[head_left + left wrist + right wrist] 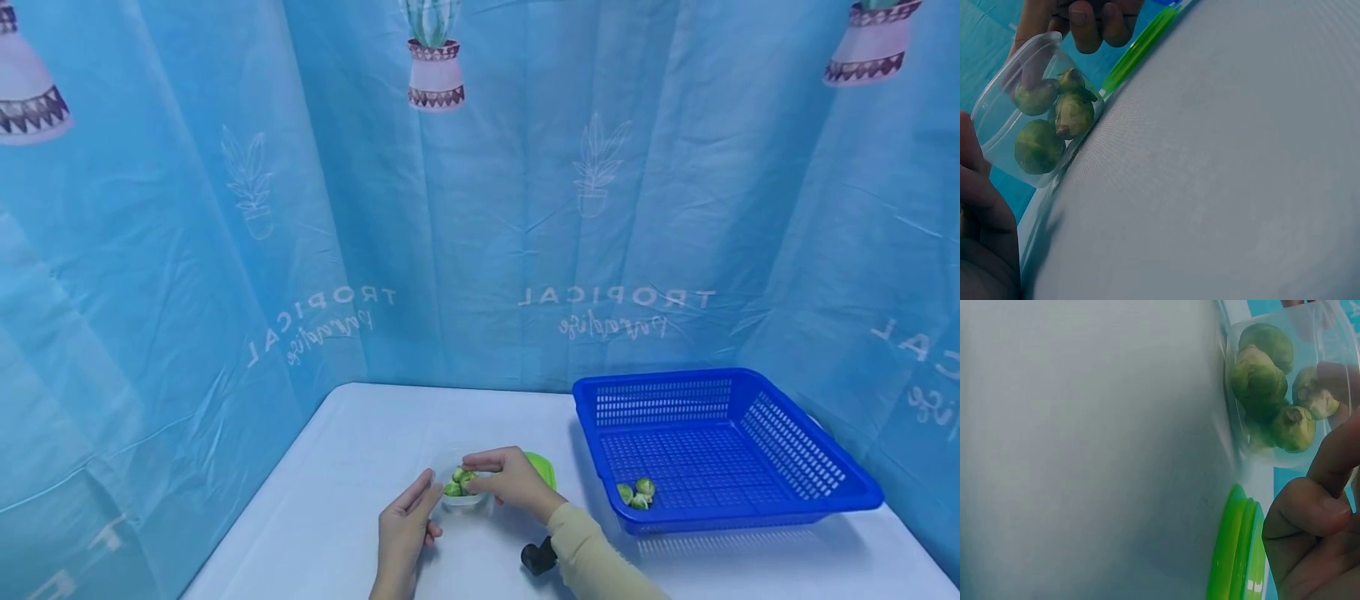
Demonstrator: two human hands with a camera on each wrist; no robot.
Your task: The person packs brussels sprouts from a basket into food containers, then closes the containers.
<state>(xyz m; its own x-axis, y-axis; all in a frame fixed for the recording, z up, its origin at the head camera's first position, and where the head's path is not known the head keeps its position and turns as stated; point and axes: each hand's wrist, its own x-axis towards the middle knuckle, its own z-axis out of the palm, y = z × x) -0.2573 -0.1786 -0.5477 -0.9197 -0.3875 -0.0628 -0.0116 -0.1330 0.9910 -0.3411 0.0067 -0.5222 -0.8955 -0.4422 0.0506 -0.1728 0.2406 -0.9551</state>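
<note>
A small clear plastic tub (462, 501) with several Brussels sprouts (1040, 147) in it stands on the white table. My left hand (402, 533) is at its left side, fingertips against the wall near the rim. From the right, my right hand (517, 483) reaches over the rim and pinches one Brussels sprout (1313, 394) inside the tub; part of the grip is hidden. A bright green lid (541, 470) lies behind the right hand, also showing edge-on in the right wrist view.
To the right stands a large blue plastic basket (720, 521) with a few Brussels sprouts (642, 501) in its near left corner. A black object (537, 557) is by the right sleeve, probably part of the wrist camera. Blue printed curtains (480, 208) surround the white table (315, 517).
</note>
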